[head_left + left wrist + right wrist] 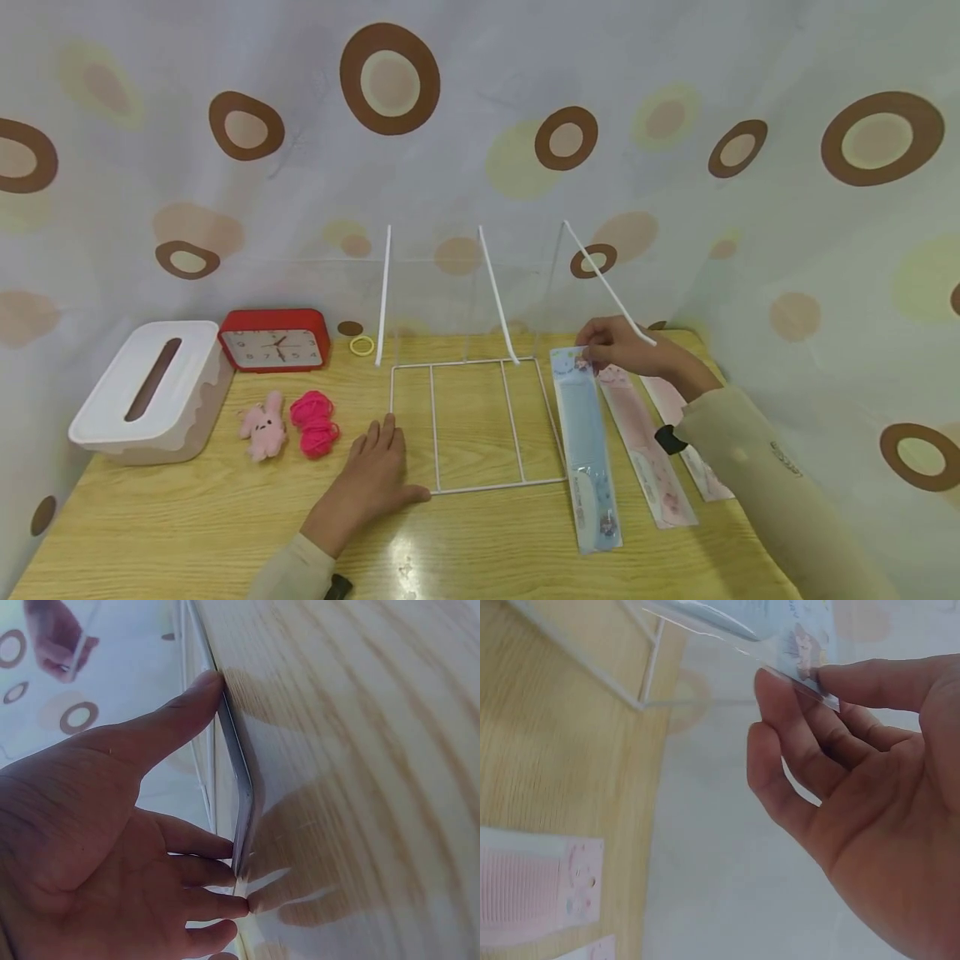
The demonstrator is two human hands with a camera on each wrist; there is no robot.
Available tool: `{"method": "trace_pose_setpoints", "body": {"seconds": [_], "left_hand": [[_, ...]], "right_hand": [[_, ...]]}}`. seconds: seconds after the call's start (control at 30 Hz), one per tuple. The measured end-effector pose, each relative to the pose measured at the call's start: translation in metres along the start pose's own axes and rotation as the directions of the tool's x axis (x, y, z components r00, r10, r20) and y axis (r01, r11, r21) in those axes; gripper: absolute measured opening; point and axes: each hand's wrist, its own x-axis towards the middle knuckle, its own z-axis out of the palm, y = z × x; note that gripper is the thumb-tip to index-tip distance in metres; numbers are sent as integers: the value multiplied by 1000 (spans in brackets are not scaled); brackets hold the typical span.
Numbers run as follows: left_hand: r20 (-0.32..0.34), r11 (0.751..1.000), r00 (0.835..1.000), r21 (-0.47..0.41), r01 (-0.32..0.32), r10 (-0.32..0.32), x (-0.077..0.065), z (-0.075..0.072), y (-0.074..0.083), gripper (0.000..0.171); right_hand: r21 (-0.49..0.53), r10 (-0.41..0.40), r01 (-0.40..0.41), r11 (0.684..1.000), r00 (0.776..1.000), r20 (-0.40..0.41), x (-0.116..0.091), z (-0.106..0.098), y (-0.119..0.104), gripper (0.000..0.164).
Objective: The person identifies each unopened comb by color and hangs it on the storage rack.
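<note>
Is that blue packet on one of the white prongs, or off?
Off: the right hand pinches the blue packet near its top, and none of the white prongs passes through it.

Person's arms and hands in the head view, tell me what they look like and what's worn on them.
The left hand and right hand wear no gloves. The left sleeve and right sleeve are pale beige and reach the wrists; the right one bears lettering, too small to read surely. A small black piece shows by each cuff.
</note>
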Motion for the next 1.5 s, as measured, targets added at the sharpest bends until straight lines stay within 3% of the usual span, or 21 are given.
{"method": "trace_pose_setpoints", "body": {"seconds": [0.2, 0.33, 0.5, 0.73, 0.83, 1.0, 1.2, 1.5], "left_hand": [[6, 1000, 1000, -6, 9, -9, -1, -1, 1, 101], [7, 1000, 1000, -5, 6, -6, -1, -2, 1, 101], [7, 1000, 1000, -2, 1, -1, -2, -2, 0, 101], [15, 1000, 1000, 3, 10, -10, -1, -1, -1, 101], [16, 1000, 1000, 3, 16, -16, -1, -1, -1, 101], [8, 1000, 1000, -5, 14, -14, -1, 0, -1, 100], [4, 1000, 1000, -19, 6, -6, -1, 1, -1, 100], [-3, 1000, 1000, 10, 6, -6, 0, 2, -3, 101]], "right_hand": [[96, -66, 63, 993, 997, 29, -23, 9, -28, 13], [98, -132, 132, 986, 991, -1, -40, 19, -48, 11], [53, -272, 274, 960, 962, -38, -59, 34, -72, 9], [-3, -371, 372, 928, 926, -74, -78, 50, -109, 16], [-29, -430, 430, 903, 895, -122, -83, 55, -124, 21], [-28, -526, 533, 845, 823, -213, -84, 61, -145, 26], [-56, -528, 540, 840, 790, -312, -75, 67, -159, 25], [-110, -481, 475, 873, 804, -351, -60, 70, -155, 22]]}}
